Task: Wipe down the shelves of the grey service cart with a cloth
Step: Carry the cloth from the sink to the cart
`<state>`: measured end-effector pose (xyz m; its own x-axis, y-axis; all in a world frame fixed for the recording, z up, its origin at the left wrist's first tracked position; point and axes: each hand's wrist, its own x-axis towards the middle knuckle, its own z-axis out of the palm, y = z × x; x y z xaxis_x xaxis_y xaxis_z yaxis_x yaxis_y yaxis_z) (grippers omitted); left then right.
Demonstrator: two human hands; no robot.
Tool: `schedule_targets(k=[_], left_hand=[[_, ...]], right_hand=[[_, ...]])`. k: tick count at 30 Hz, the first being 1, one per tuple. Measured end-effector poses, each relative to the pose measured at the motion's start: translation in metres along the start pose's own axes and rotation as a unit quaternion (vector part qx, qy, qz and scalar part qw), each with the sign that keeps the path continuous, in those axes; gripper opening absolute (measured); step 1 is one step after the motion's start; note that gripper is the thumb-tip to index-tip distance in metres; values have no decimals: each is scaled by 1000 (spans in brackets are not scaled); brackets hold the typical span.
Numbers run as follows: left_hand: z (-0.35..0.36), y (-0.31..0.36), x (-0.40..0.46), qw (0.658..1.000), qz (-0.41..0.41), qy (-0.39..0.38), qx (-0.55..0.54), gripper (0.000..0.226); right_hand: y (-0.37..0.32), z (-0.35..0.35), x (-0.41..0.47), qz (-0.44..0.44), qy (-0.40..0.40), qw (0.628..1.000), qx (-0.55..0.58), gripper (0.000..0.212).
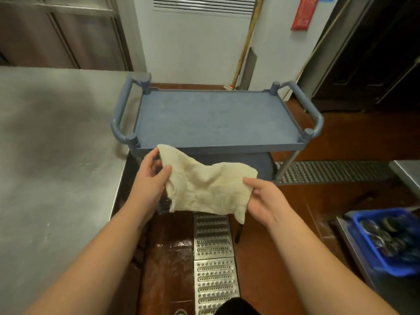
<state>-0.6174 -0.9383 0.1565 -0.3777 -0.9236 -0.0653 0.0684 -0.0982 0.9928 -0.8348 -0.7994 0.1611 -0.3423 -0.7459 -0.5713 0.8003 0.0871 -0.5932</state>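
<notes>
Head view: the cloth (204, 189) is held spread in the air just in front of the cart (216, 119), not touching it. The left hand (151, 176) pinches its left edge, fingers clamped on the fabric; the right hand (263, 198) pinches its right edge likewise. This appears to be the preparing step; wiping seems not yet begun. Next, the cloth must be bunched and lowered onto the top shelf, inside its raised rim. The counter (56, 155) crowds the cart's left side; the floor to its right lies open.
</notes>
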Motion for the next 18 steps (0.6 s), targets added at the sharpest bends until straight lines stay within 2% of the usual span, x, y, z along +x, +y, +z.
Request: schedule_targets(k=[3,5,7,9,11,13,16,18], left_hand=[[32,13,30,998,3,-60,13,55],[61,19,45,993,33,-99,52,58],[94,20,60,987,56,-122,84,58],[126,15,79,984,60,-136,98,58],[158,9,101,981,50,-152,108,60],[188,3,124,980,30,-167,106,59],[225,-4,157,983,-18,-176,50,40],[244,-6,177,981,-57,-186,12,41]], right_hand=[[-17,8,26,-11,-19,1000,16,37],[-28,13,46,-45,-30,998,-18,37],[-40,15,68,-94,-24,993,-60,28],[-56,15,89,-115,-34,992,-45,25],[-78,15,110,-95,-75,993,9,32],[-103,13,130,-72,-108,991,20,50],[-138,8,162,-61,-114,991,21,70],[-157,5,182,-74,-106,992,15,69]])
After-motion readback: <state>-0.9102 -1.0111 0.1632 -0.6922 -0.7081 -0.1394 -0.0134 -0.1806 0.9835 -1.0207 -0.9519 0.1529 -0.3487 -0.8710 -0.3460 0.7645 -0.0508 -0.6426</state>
